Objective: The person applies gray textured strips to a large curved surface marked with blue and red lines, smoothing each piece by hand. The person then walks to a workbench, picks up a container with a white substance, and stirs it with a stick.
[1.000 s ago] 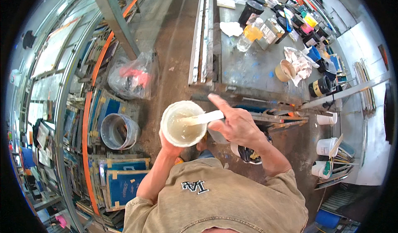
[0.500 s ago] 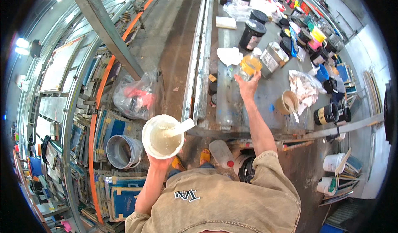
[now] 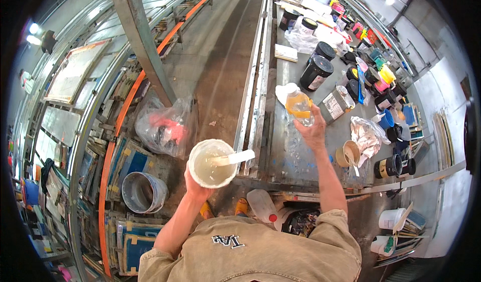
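"Metal bench (image 3: 295, 154) to the right, crowded with black tubs (image 3: 317, 73); where's the clear plastic bottle (image 3: 300, 105)?"
"Over the bench, right hand (image 3: 312, 126) curled around its lower part."
"Left hand (image 3: 196, 184)?"
"Wrapped around a whitish tub (image 3: 202, 157), a flat stick (image 3: 241, 156) leaning inside."

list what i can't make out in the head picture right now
In the head view:
Left hand: most of its fingers are hidden behind the white tub.
Stick: lower end seems sunk in the pale contents.
Bottle in the right hand: partly covered by that hand.
Black bag: partly covered by the brown shirt.
Far bright items: too small and crowded to tell apart.
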A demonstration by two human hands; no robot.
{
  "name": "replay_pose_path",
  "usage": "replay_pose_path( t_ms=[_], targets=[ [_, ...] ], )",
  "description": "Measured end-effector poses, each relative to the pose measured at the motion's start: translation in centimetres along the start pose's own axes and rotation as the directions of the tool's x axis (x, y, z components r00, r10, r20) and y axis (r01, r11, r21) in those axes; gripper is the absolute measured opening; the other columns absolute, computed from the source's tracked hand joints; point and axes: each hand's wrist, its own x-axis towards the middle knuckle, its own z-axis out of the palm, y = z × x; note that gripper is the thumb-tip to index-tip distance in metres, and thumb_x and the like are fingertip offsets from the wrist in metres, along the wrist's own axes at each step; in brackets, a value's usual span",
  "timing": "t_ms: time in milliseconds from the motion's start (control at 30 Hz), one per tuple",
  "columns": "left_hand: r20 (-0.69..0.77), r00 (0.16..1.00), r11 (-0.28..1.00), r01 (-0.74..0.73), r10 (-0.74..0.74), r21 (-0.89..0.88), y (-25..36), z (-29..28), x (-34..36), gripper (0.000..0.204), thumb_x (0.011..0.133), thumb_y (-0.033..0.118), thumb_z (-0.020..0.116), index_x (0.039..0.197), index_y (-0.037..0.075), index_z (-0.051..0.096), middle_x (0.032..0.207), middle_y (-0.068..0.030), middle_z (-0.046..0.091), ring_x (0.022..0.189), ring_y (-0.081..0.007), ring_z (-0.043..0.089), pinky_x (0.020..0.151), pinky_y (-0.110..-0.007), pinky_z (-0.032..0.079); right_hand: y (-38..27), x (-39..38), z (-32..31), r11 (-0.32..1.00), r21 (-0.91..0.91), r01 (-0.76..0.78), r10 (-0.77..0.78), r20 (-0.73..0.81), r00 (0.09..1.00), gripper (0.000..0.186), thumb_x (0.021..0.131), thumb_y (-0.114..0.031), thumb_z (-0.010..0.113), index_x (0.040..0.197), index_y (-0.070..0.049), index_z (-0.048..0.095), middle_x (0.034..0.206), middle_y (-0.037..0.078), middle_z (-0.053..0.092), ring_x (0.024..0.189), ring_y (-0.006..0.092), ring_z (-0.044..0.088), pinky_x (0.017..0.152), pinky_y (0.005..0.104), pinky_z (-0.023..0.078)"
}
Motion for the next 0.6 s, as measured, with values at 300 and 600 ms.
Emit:
replay_pose_path(
  t_ms=[300, 600],
  targets=[
    [0.184, 0.972, 0.983, 0.126, -0.149, 0.130, -1.7, 4.2, 1.0, 0.059, 0.099, 0.048, 0.027, 0.142, 0.010, 0.046, 0.140, -0.0103, 0.053, 0.125, -0.0301, 0.056, 0.101, -0.048, 0.050, -10.3, 4.8, -5.9, 0.717, -0.217, 0.662, -0.518, 0.469, 0.715, 0.069, 0.061, -0.003, 0.078, 0.125, -0.008, 0.054, 0.126, 0.010, 0.057, 0.122, 0.0295, 0.052, 0.112, 0.0507, 0.032],
    [0.154, 0.966, 0.977, 0.195, -0.207, 0.090, -3.2, 3.5, 0.7, 0.061, 0.099, 0.051, 0.027, 0.141, 0.011, 0.045, 0.136, -0.0110, 0.055, 0.119, -0.0318, 0.059, 0.088, -0.053, 0.056, -14.9, 5.7, -5.5, 0.388, -0.228, 0.893, -0.616, 0.656, 0.435, 0.045, 0.077, -0.004, 0.065, 0.121, -0.008, 0.056, 0.123, 0.010, 0.057, 0.123, 0.0268, 0.052, 0.114, 0.0526, 0.031]
  ],
)
